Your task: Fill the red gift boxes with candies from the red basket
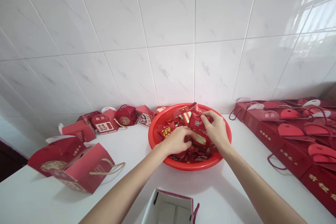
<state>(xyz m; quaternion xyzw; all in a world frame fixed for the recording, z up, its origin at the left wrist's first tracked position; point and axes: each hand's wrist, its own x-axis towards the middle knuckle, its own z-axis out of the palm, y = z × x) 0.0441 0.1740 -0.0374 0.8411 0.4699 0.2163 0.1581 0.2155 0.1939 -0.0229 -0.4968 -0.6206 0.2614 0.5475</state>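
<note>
A red plastic colander basket [190,166] holds a heap of wrapped sweets and snack packets. My right hand [217,129] pinches a shiny red wrapped packet [196,121] by its right side, just above the heap. My left hand [177,142] reaches into the basket from the left, its fingers curled among the wrappers. Beside its fingertips lies a red packet with a pale oval window [201,139]. Whatever those fingers grip is hidden by the hand. In front of the basket stands an open box [168,213] with a white inside and a dark red cord; nothing shows in it.
Several red gift boxes with cord handles [96,166] stand in a curve at the left. Rows of red boxes with raised scalloped flaps [286,147] fill the right side of the white table [131,147]. A tiled wall [170,73] rises behind.
</note>
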